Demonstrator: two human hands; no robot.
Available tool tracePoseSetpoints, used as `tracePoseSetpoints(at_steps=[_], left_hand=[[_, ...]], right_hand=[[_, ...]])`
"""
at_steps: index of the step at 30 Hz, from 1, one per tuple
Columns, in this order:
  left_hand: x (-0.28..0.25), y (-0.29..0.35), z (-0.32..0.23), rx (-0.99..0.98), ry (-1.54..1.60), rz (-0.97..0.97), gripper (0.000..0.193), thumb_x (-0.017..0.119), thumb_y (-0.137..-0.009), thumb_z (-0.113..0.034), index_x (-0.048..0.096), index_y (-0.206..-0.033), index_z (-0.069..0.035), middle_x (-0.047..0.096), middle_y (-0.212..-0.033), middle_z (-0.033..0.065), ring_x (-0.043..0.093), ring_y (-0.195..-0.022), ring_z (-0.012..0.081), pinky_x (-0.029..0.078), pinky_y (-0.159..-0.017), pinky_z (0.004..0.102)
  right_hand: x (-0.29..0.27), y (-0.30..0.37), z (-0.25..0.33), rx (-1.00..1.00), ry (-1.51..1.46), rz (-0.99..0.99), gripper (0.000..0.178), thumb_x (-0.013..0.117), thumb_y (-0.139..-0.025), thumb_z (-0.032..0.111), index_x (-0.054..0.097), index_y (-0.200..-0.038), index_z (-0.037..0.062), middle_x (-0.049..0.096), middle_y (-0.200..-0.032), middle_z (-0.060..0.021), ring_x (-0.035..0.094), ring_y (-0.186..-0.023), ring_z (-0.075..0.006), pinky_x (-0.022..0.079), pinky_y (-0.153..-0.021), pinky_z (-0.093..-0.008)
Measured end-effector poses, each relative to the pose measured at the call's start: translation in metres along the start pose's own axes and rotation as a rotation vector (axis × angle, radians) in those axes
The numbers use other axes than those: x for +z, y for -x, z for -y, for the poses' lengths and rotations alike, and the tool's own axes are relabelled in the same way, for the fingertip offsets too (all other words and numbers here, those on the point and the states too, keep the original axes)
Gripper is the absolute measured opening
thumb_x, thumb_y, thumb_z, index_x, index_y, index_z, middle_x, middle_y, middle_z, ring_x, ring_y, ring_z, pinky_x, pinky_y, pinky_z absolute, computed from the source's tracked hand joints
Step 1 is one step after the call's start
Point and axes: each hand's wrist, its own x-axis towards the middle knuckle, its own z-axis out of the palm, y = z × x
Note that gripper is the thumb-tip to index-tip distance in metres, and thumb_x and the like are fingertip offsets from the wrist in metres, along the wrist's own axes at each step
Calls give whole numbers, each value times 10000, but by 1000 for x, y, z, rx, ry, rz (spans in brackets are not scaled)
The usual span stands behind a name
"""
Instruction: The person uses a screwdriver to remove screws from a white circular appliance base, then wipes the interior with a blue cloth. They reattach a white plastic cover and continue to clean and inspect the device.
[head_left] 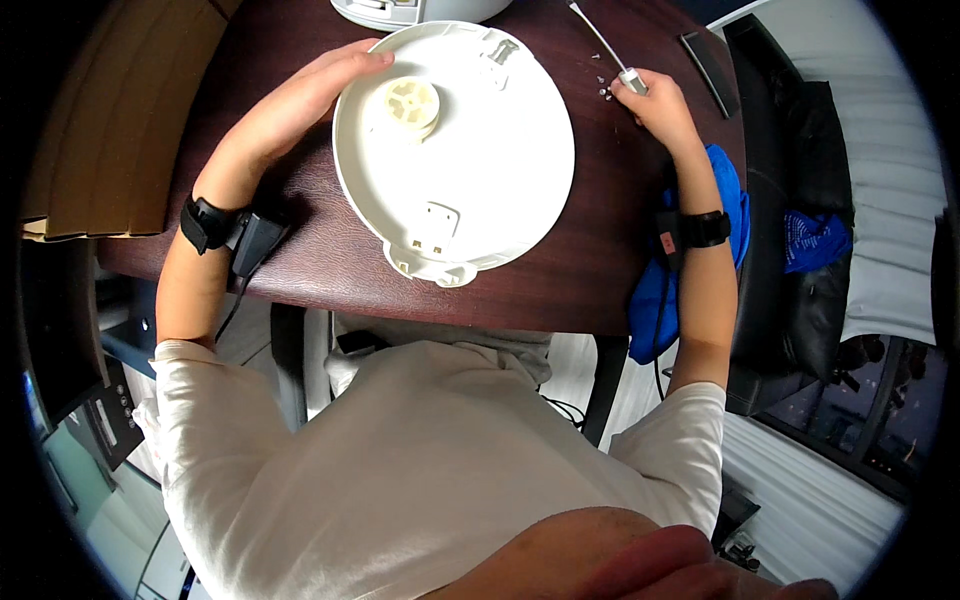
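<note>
A white round plastic cover (500,160) lies with its hollow inside facing up, and a cream spoked round part (411,104) sits in its upper left. My left hand (320,90) grips the cover's upper-left rim, with the thumb over the edge and the other fingers partly hidden behind it. To the right of the cover, my right hand (660,105) is closed round the handle of a screwdriver (608,42), whose metal shaft points away to the upper left. Several small screws (604,93) lie on the table beside that hand.
The dark reddish-brown table (600,250) carries a white appliance (420,10) at its far edge and a dark flat object (709,75) at far right. Blue cloth (655,300) hangs at the right edge, beside a black sofa (770,200). A cardboard box (120,120) stands at left.
</note>
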Motion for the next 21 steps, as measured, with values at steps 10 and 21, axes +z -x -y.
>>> tracePoseSetpoints(at_steps=[10, 21], left_hand=[[-20, 25, -43, -116, -538, 177, 580, 451, -885, -538, 551, -1156, -36, 618, -903, 50, 553, -809, 120, 445, -663, 224], [48, 35, -129, 562, -510, 3, 253, 579, -880, -164, 593, -1047, 25, 638, -846, 47, 603, -741, 103, 495, -675, 233]], right_hand=[[-40, 34, 63, 69, -902, 40, 156, 580, -864, 184, 521, -769, 76, 481, -583, 22, 436, -462, -68, 349, -440, -215], [-50, 85, 167, -271, -1210, 361, 168, 541, -877, 202, 533, -886, 34, 440, -555, 16, 398, -447, -69, 305, -418, -218]])
